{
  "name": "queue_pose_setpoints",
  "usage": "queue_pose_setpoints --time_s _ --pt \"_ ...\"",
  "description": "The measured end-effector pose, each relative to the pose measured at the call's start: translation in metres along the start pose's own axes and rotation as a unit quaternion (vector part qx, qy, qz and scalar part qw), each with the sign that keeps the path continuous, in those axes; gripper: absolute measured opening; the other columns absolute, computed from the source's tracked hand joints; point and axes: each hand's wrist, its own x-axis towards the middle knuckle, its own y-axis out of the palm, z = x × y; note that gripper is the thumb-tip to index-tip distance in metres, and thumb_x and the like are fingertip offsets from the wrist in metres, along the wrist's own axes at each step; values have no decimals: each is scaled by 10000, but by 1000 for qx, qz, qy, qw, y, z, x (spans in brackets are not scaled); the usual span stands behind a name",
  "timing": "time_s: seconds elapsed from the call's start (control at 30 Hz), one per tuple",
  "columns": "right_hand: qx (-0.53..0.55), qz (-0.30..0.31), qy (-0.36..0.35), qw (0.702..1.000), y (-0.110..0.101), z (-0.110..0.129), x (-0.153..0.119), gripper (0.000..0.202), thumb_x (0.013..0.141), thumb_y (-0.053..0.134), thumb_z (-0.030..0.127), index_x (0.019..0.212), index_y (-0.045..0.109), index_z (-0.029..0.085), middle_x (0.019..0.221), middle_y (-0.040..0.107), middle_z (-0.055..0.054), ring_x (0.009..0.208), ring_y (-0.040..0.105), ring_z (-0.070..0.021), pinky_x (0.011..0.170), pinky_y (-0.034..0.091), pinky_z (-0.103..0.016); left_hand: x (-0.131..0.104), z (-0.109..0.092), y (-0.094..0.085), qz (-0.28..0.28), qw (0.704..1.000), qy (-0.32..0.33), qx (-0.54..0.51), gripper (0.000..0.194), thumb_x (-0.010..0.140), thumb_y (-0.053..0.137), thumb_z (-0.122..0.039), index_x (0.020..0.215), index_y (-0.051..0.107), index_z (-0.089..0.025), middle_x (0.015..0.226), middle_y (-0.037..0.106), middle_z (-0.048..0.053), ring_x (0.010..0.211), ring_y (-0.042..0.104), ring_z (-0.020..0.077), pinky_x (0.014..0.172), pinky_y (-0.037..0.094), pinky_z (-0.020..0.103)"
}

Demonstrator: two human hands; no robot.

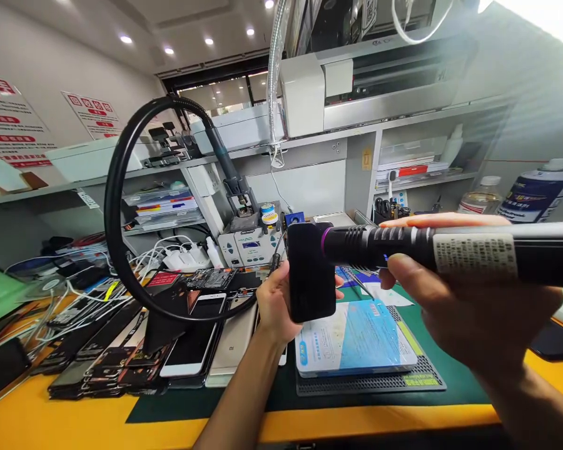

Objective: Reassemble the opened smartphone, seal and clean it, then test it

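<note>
My left hand [278, 301] holds a black smartphone [312, 275] upright by its edges, its dark face toward me. My right hand [469, 306] is wrapped round a black flashlight-like tool [403, 247] with a pale printed label. The tool lies level, and its purple-ringed head meets or overlaps the phone's upper right side; whether they touch I cannot tell. Below the phone, a blue and white box [356, 340] rests on a grey perforated mat [431, 374].
Phones [194, 344] and phone parts are piled at the left on the orange table [164, 434]. A black flexible hose [115, 206] loops above them. A grey soldering station [248, 247] stands behind. Bottles [537, 190] stand at the right, beside shelves [422, 181].
</note>
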Motion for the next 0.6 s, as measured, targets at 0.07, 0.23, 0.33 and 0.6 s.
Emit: queue_pose_setpoints --time_s 0.07,0.23,0.33,0.6 --pt "-17 -1 -6 1000 2 4 3 254 773 786 335 1000 689 276 962 732 -32 848 732 -271 938 587 -500 0 0 1 -4 1000 3 -7 608 974 360 -500 1124 738 -48 964 766 204 799 725 315 842 505 457" --pt "-11 3 -12 1000 13 11 24 109 811 758 351 847 694 271 740 707 -8 681 710 -242 704 620 -460 0 2 10 -18 999 29 -42 585 997 351 -472 1218 713 -69 1214 720 189 927 708 291 867 513 427" --pt "-3 24 -23 999 21 9 43 96 833 746 312 799 689 243 661 659 -10 565 653 -199 540 554 -389 -1 3 15 -22 997 39 -60 558 1010 347 -460 1246 707 -104 1264 702 170 991 693 288 887 516 430" --pt "4 49 -73 996 40 15 68 207 842 713 245 690 572 225 685 576 19 555 546 -106 508 480 -264 -2 4 16 -19 997 31 -67 585 1016 312 -456 1243 707 -90 1269 693 191 953 698 296 851 529 441"
